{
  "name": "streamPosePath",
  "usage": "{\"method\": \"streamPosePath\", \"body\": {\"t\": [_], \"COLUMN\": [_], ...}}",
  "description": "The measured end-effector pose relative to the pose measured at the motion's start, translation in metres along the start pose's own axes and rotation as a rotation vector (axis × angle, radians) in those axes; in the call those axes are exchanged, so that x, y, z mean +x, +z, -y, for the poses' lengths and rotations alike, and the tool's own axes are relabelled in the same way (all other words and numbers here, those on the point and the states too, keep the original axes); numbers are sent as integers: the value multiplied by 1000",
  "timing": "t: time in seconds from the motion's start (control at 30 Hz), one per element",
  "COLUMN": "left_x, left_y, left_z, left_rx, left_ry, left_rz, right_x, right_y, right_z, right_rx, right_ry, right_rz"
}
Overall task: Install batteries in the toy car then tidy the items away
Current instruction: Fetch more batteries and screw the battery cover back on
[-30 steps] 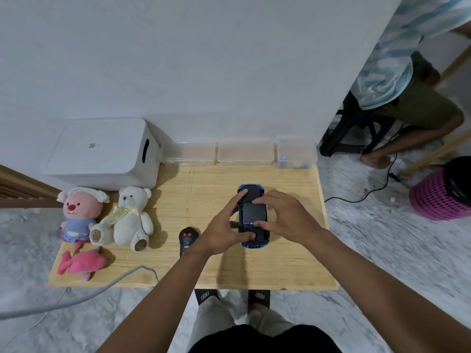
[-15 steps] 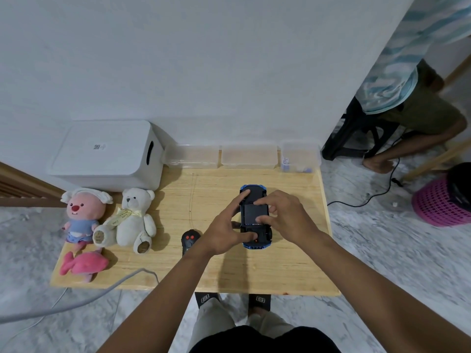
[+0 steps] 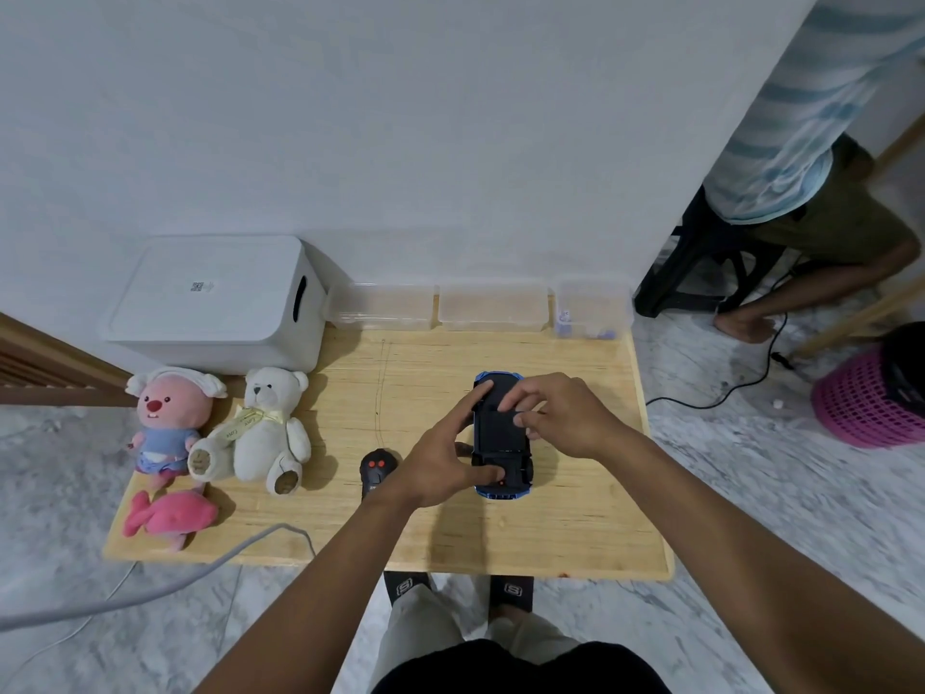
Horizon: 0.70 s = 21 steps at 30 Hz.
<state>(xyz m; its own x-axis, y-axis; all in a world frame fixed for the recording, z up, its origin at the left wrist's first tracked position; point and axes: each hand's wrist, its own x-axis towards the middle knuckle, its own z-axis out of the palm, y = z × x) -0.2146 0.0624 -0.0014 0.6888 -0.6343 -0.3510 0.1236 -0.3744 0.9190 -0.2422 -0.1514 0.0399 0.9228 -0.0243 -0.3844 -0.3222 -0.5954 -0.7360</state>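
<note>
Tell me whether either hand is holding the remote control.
No: the remote control lies on the table beside the left hand, which holds the toy car together with the right hand.

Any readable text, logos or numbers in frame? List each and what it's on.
"S": logo on each of the black slippers below the table edge.
Sticker on the white box lid: code-style print, too small to read.
Ribbon on the white teddy bear: printed words, blurred.
Remote: small white print near its lower end, unreadable.
</note>
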Motion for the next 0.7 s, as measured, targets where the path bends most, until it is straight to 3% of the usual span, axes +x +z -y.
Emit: {"method": "streamPosePath", "body": {"t": [0.4,0.7], "left_x": [-1,-1], "left_y": [-3,-4], "left_z": [-1,-1], "left_rx": [24,24], "left_ry": [22,33], "left_rz": [-23,-30], "right_x": [-7,-6], "right_y": [12,7], "right_z": [9,10], "right_rx": [-14,-17], "right_ry": [-25,-20], "right_rz": [-125,-94]}}
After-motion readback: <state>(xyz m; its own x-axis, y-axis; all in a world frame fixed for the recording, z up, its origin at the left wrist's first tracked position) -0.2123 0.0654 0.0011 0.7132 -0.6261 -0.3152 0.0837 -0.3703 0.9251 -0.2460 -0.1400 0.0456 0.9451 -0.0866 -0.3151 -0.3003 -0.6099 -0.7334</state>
